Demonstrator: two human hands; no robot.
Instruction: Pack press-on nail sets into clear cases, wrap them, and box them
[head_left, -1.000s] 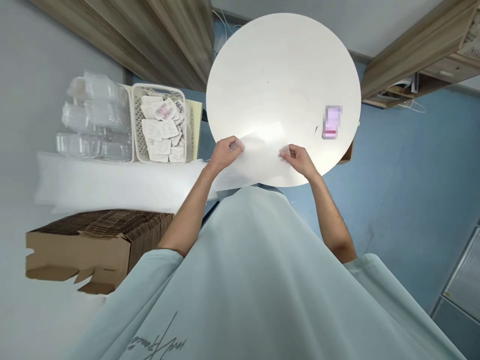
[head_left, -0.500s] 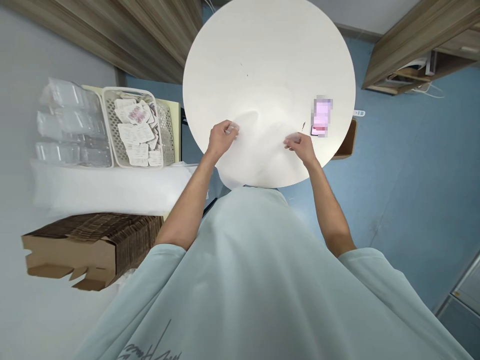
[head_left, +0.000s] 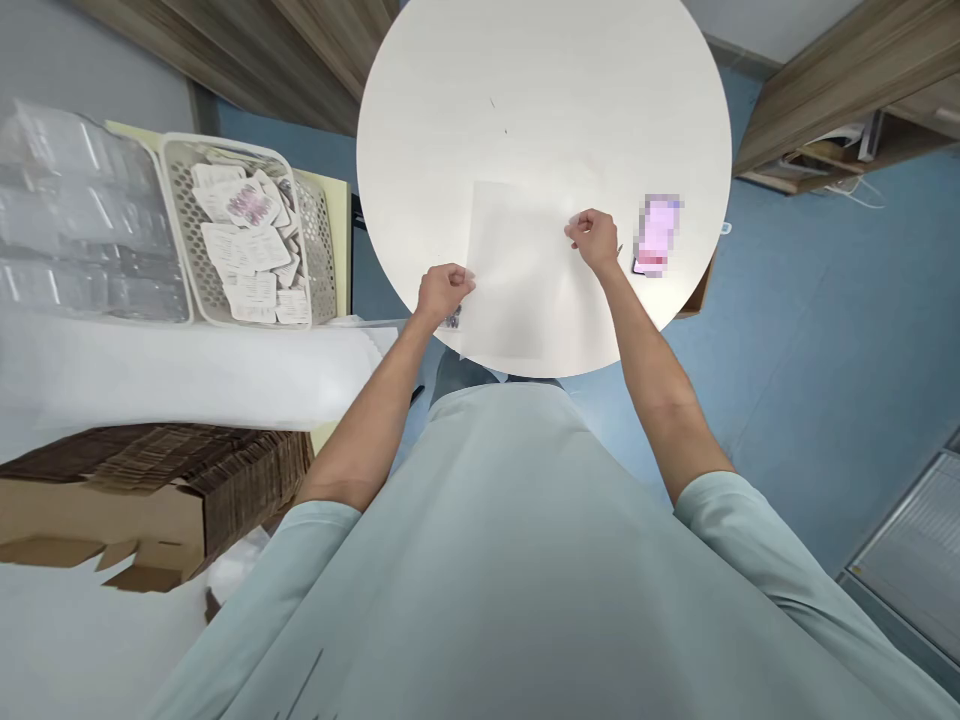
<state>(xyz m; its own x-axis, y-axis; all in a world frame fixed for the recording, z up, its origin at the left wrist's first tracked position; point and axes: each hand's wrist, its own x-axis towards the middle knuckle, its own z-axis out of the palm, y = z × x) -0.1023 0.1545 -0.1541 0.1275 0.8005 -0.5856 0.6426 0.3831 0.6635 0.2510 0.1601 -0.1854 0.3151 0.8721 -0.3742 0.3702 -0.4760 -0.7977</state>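
A thin, translucent white sheet lies over the near part of the round white table. My left hand pinches its left edge, fingers closed. On the other side, my right hand is closed in a pinch at the sheet's upper right edge. Just below my left hand, a small dark-patterned item shows at the table's rim, partly hidden. Whether the sheet is film or a flat bag I cannot tell.
To the right on the table lies a phone, its screen blurred. At left stand a white basket of printed cards, clear plastic boxes, a stack of white sheeting and folded brown cartons. Wooden shelving is at upper right.
The sheet, crumpled before, now lies flatter with straight edges. My right hand has moved up and my left hand slightly down. The small dark-patterned item has come into sight.
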